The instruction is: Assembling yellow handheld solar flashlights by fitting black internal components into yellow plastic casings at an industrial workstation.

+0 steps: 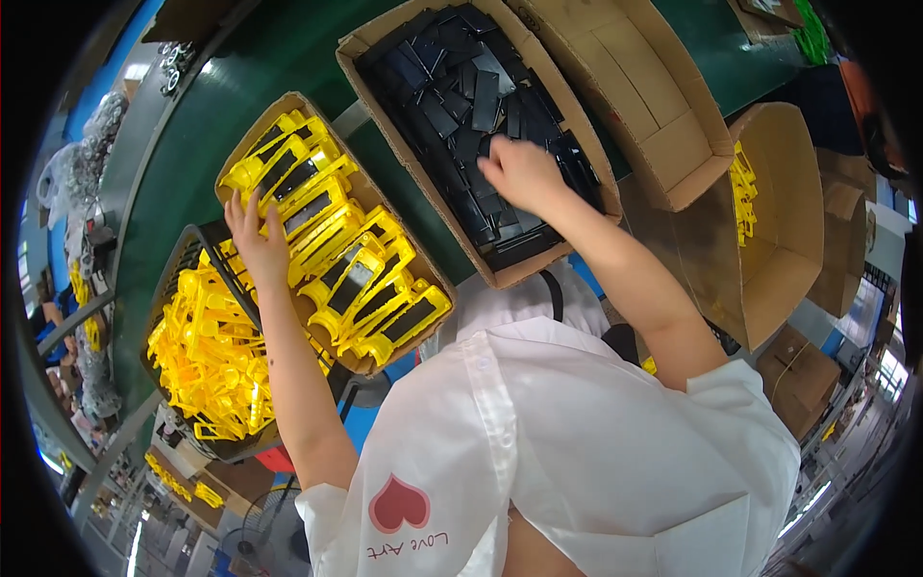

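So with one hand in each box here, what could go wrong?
1. The right hand digs into loose black plates; it may lift several at once.
2. The cardboard box of yellow frames rests partly on the dark crate; pressure from the left hand could tip it.

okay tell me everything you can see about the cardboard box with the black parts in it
The cardboard box is brown, long and open-topped, its flaps folded outward. It lies on the green conveyor belt, between a box of assembled yellow pieces and an empty cardboard box. It is filled with loose, flat black parts piled at random. The right hand reaches into it, resting on the parts.
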Available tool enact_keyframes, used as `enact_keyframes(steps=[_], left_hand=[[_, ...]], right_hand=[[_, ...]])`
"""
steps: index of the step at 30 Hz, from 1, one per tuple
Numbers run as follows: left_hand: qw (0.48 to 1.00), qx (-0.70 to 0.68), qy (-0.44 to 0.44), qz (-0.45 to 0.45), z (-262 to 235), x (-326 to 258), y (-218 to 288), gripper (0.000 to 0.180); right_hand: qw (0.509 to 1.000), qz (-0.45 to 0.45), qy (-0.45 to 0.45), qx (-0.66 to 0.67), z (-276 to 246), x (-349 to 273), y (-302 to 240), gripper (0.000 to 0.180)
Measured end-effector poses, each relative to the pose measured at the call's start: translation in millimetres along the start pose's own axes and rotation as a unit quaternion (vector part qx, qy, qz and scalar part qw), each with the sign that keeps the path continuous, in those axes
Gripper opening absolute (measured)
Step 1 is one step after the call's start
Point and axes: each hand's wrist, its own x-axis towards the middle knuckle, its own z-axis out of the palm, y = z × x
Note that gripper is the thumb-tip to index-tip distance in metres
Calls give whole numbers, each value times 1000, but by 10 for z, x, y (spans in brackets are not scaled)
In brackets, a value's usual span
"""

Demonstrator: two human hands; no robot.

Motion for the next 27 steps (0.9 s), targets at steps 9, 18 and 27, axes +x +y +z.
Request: enact_keyframes(steps=[9, 18, 27], left_hand=[[887, 259, 84, -373, -603, -1752, -143, 35], [849, -80, 73, -516, -760, -2000, -160, 34], [902, -284, 206, -251, -1008, -2021, -1530, 44]], right_hand=[[992, 118, -10, -53, -15, 764, 476, 60], [991, 77, 63, 86, 37, 778, 228, 54], [958, 64, 277, 50, -49, -257, 253, 19]])
